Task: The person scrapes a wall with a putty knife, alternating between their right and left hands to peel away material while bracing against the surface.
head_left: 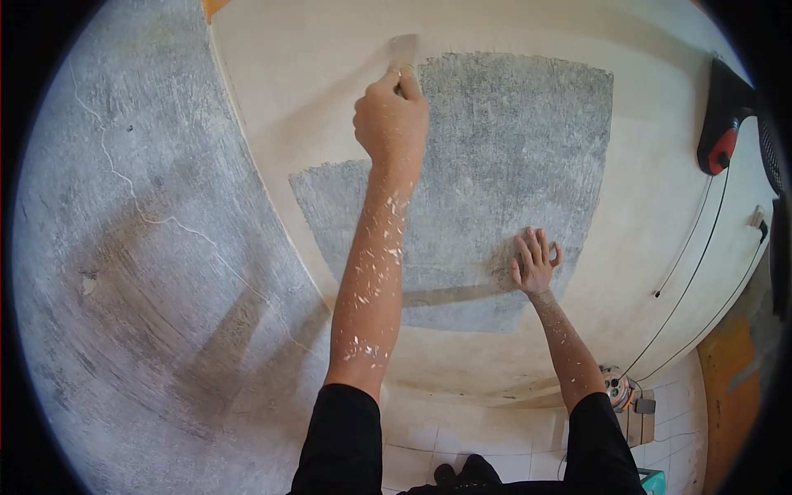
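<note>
My left hand (pixel 392 120) is raised high on the wall, fingers closed around a paint scraper (pixel 403 48). The scraper's blade points up and lies on or close to the cream paint (pixel 289 82), at the upper left edge of a bare grey patch (pixel 511 140); exact contact cannot be made out. Lower down, my right hand (pixel 535 262) rests against the grey patch near its right edge, fingers spread and holding nothing. White paint flakes cling to both forearms, more thickly on the left one.
To the left, an adjoining grey wall (pixel 148 247) carries a pale crack. A black and red wall fan (pixel 719 136) hangs at right with pull cords. Below are a cord reel (pixel 615 388), a green plastic item (pixel 652 481), dark footwear (pixel 470 472) and the tiled floor (pixel 412 458).
</note>
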Available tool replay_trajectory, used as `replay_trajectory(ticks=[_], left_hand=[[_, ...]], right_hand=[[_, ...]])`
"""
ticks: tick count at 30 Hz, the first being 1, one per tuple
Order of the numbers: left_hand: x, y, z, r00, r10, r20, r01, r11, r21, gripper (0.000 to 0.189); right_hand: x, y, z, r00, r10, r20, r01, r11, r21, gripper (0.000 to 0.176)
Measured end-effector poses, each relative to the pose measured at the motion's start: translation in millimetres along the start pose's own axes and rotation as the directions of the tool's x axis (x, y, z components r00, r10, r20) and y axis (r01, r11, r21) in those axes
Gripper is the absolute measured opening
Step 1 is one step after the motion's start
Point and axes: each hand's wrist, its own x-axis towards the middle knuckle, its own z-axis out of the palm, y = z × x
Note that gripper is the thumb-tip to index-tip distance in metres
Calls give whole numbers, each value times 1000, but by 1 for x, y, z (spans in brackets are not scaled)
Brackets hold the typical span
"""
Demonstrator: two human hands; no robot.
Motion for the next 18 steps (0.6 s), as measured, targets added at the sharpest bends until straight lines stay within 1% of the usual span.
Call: replay_trajectory(ticks=[1,3,5,7,10,11,13,16,18], left_hand=[[-2,-3,3,997,57,-46,-57,998,3,32],[-22,-23,18,979,163,-122,-162,987,20,33],[-54,-39,12,997,78,-10,-78,997,-19,33],[-91,-67,15,994,112,4,-111,993,-38,33],[-121,-78,18,991,-11,133,23,995,-93,33],[-119,-79,23,993,-7,121,19,995,-100,33],[-99,-56,19,996,-8,94,19,993,-115,34],[-56,-24,7,998,11,58,-14,999,49,34],[-52,-26,0,998,25,66,-27,999,21,32]], right_hand=[[-1,0,0,1000,-13,-6,13,1000,5,49],[-5,-1,0,999,-1,39,2,1000,-20,49],[-6,1,0,999,1,46,0,999,-38,49],[-5,0,2,1000,-8,26,9,999,-36,49],[-6,-1,4,1000,-3,12,3,999,-37,49],[-7,-1,4,1000,-1,13,2,999,-42,49],[-7,0,4,1000,-6,18,7,999,-49,49],[-7,0,4,1000,-10,9,10,999,-37,48],[-6,2,6,1000,-7,24,8,999,-44,48]])
